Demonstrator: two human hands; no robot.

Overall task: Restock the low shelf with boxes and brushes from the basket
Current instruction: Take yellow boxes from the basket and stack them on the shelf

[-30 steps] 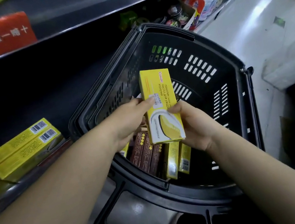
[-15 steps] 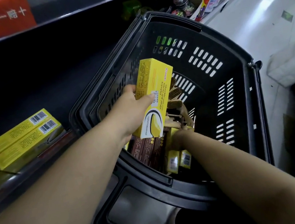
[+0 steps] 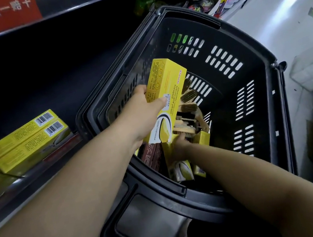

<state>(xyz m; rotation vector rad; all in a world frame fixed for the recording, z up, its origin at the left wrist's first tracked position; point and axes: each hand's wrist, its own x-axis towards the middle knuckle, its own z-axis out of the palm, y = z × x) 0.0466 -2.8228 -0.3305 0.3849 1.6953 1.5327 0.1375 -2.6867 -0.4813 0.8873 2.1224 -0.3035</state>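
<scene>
While the left hand (image 3: 142, 110) pinches the yellow box (image 3: 166, 83), thumb on front, over the basket (image 3: 259, 84)'s left rim, the right hand (image 3: 181, 146)'s fingers are hidden.

A long yellow box (image 3: 165, 96) with a white curved print hangs tilted above the black basket (image 3: 256, 64), gripped around its middle by the left hand (image 3: 142, 110). Down in the basket stand dark brown boxes (image 3: 152, 154) and spare yellow boxes (image 3: 203, 138), with wooden brushes (image 3: 188, 100) piled just behind them. The basket has slotted walls and sits just beside the low shelf (image 3: 36, 175), where two shelved yellow boxes (image 3: 24, 138) lie flat, one on the other, barcodes showing.
</scene>
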